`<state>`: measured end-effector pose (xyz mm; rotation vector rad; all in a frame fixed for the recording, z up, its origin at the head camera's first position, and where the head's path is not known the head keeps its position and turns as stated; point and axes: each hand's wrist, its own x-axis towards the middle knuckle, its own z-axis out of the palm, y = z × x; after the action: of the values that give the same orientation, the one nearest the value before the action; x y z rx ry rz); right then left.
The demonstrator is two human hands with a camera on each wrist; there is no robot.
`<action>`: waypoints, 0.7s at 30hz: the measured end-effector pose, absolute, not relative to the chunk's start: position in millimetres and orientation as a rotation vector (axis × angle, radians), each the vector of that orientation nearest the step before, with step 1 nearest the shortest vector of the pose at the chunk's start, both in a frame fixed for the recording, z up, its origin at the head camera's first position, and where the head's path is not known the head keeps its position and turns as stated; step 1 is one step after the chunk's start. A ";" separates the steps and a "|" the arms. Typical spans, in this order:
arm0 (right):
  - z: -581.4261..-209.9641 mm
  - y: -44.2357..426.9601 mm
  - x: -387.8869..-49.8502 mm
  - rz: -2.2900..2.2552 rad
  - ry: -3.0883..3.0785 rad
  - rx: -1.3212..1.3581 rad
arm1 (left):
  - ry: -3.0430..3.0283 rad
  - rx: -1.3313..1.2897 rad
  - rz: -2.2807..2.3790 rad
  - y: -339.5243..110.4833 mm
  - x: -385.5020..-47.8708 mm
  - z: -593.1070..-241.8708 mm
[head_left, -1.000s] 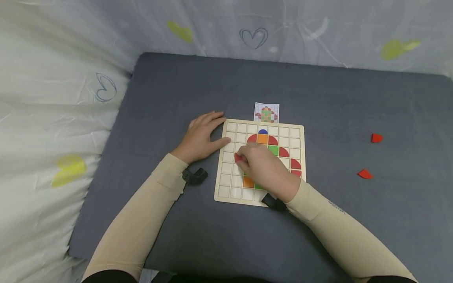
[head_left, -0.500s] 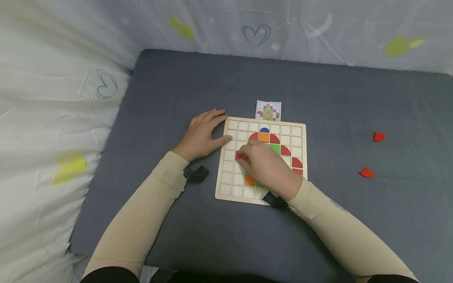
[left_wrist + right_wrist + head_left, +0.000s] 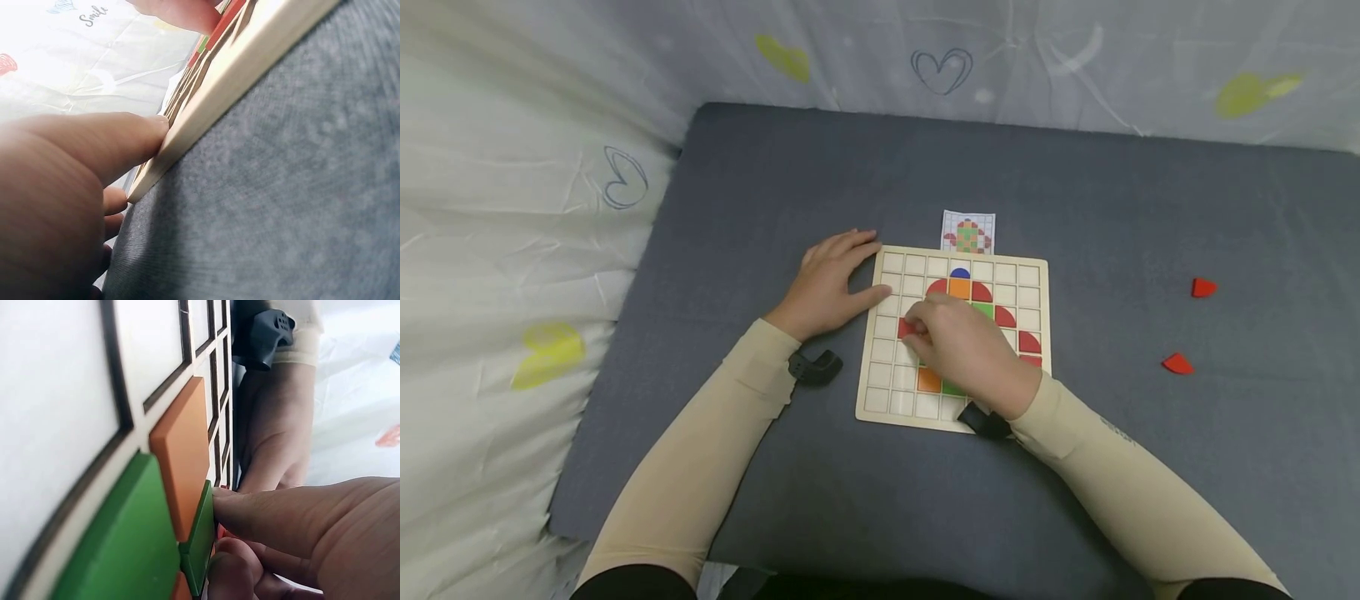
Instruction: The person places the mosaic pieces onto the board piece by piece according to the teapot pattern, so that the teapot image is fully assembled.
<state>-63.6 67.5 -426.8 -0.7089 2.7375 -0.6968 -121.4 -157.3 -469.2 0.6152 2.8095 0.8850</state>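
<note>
A square wooden grid board (image 3: 877, 375) lies on the grey table. Red, orange and green tiles and a blue half-round tile (image 3: 959, 273) sit in its cells. My right hand (image 3: 973, 350) is over the board's middle, its thumb and fingertips pinching a red tile (image 3: 906, 327) at a cell on the left side. In the right wrist view an orange tile (image 3: 181, 456) and a green tile (image 3: 125, 537) lie beside those fingers. My left hand (image 3: 823, 287) rests at the board's upper left, thumb on the rim (image 3: 206, 109), fingers extended. Tiles under my right hand are hidden.
A small printed pattern card (image 3: 968, 232) lies against the board's far edge. Two loose red tiles, one farther back (image 3: 1204, 287) and one nearer (image 3: 1177, 364), lie on the table (image 3: 1112, 217) to the right. White sheeting (image 3: 865, 58) hangs behind and at the left.
The head view has shifted slightly. Both hands stay nearly in place, and the right fingers remain on the red tile at the same cell.
</note>
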 end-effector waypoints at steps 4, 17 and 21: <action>-427.6 68.0 -63.9 -0.718 2.733 -0.712 | 2.814 0.614 0.886 -157.2 -121.5 -469.6; -414.0 82.6 -69.9 -0.874 2.600 -0.669 | 2.803 0.602 0.876 -156.5 -122.2 -470.5; -409.7 98.2 -71.5 -0.874 2.614 -0.654 | 2.806 0.601 0.875 -158.3 -121.2 -469.6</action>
<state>-71.5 98.2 -409.7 -0.6543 2.6143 -0.8743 -121.2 -158.3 -469.6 0.6015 2.8059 0.8747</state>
